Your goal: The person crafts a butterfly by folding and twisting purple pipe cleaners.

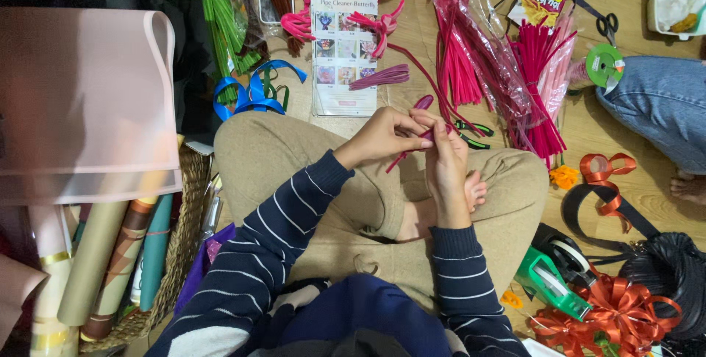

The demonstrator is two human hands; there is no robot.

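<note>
Left hand (386, 136): frame centre, above the lap, fingertips pinched together on the magenta pipe cleaner (423, 118).
Right hand (448, 158): just beside the left, touching it, fingers closed round the same pipe cleaner.
Pipe cleaner: between both hands, its looped end poking up above the fingertips.
Green tape dispenser (548, 280): lower right, on the floor.
Instruction sheet (344, 55): upper centre, beyond the knees.
Pink pipe cleaner bundle (478, 48): upper right, in clear wrapping.

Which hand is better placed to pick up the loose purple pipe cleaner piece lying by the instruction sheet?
Probably left: the left hand is nearer the purple piece; the right hand grips the magenta pipe cleaner.
</note>
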